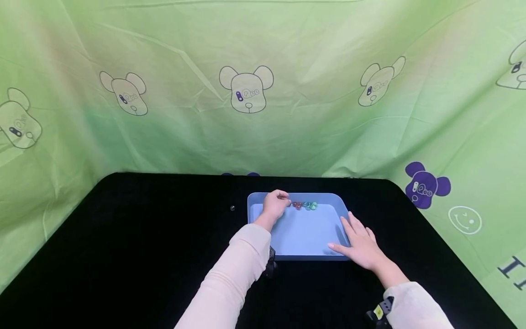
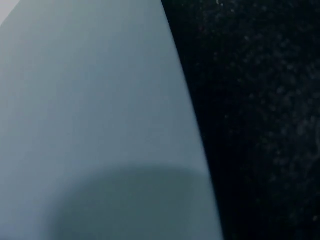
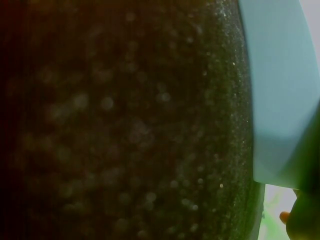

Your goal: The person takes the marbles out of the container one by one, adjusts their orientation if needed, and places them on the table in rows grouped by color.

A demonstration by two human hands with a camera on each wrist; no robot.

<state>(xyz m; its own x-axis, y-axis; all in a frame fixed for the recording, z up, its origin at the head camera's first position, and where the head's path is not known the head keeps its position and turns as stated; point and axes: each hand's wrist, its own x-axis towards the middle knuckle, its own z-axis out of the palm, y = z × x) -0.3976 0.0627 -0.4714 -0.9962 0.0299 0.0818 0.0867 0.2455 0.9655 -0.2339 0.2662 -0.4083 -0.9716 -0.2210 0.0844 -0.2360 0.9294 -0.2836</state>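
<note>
A shallow light-blue tray (image 1: 308,237) lies on the black table. Along its back wall sits a short row of small glassy marbles, with reddish marbles (image 1: 297,205) beside green marbles (image 1: 313,206). My left hand (image 1: 274,206) reaches over the tray's left side, its fingers bent and their tips at the left end of the row. Whether a marble is pinched there is hidden. My right hand (image 1: 361,242) rests on the tray's right rim with fingers spread and thumb over the front corner. Neither hand's grip shows in the wrist views, only tray wall (image 2: 115,100) and dark cloth.
One small dark, shiny ball (image 1: 232,208) lies on the black cloth (image 1: 123,256) left of the tray. Green printed curtains (image 1: 246,141) hang behind the table and along both sides. A black wrist device (image 1: 380,313) sits at my right sleeve.
</note>
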